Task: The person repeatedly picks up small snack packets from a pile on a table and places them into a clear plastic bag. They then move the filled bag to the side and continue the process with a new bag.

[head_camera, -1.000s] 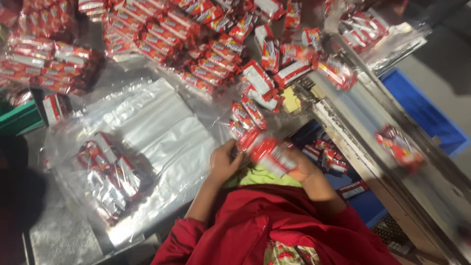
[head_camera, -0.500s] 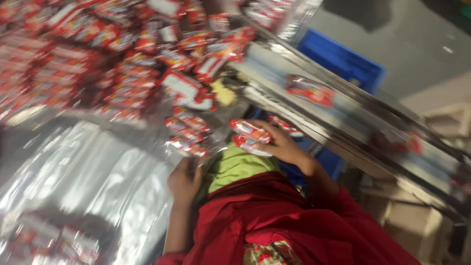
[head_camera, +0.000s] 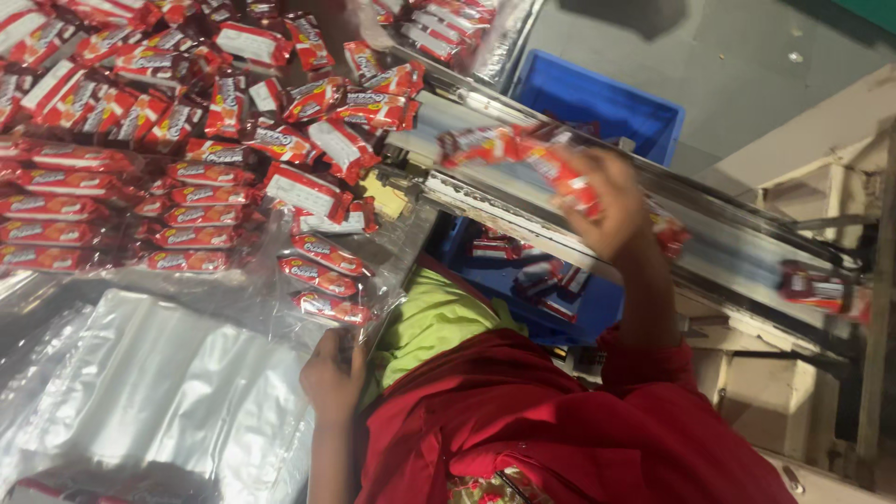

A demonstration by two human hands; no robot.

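- You are lifting red packs (head_camera: pixel 523 154) off the conveyor (head_camera: pixel 728 238) with your right hand (head_camera: pixel 607 201), fingers clamped around them; keep that grip firm so none slips into the blue bin (head_camera: pixel 597 103).
- Your left hand (head_camera: pixel 331 373) is resting at the clear bag (head_camera: pixel 322 271), fingers curled on its edge; hold the mouth wide.

The light is warm and a bit dim. Bright glare shines off the silver plastic bags (head_camera: pixel 159 392) below the red snack packets (head_camera: pixel 187 168). The right hand (head_camera: pixel 611 201) and its packets are smeared by motion blur. The far right side near the conveyor (head_camera: pixel 737 243) looks soft and darker.
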